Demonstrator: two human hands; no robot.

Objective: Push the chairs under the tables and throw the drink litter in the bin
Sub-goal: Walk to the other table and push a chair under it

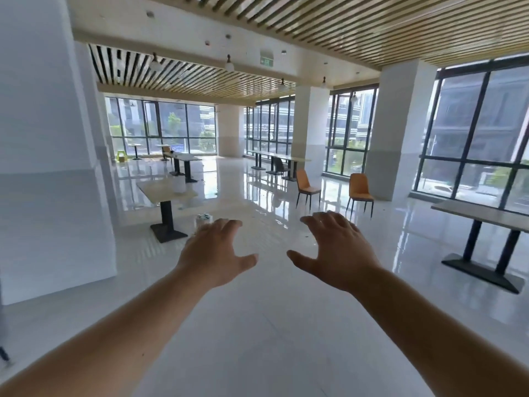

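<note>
Both hands are reaching forward over the bare floor with fingers spread and loose, holding nothing. The left hand (213, 250) and the right hand (337, 250) are hanging side by side, palms down.

The 2 orange chairs are standing ahead and to the right, well apart from the fingers: the nearer-left chair (306, 186) and the right chair (360, 190), both away from any table. The right hand is lying closer to their line.

A small piece of litter (203, 217) is resting on the floor just beyond the left fingertips in view, beside the base of the square table (154, 190). I cannot tell what it is. No bin is visible.
</note>
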